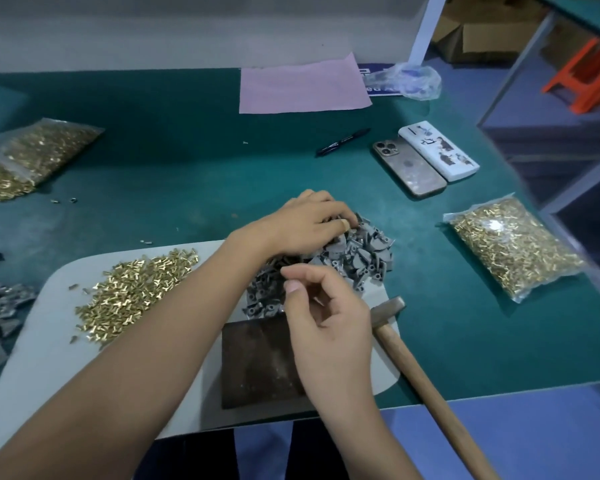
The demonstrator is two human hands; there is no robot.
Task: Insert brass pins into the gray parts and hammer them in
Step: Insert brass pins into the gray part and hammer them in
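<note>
Hands: left hand (305,220) grips angular matte gray parts (368,254).

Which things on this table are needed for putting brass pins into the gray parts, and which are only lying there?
Needed: loose brass pins, gray parts, hammer, dark metal block, pin bags.

Lying about: two phones, black marker, pink sheet, crumpled plastic bag.
</note>
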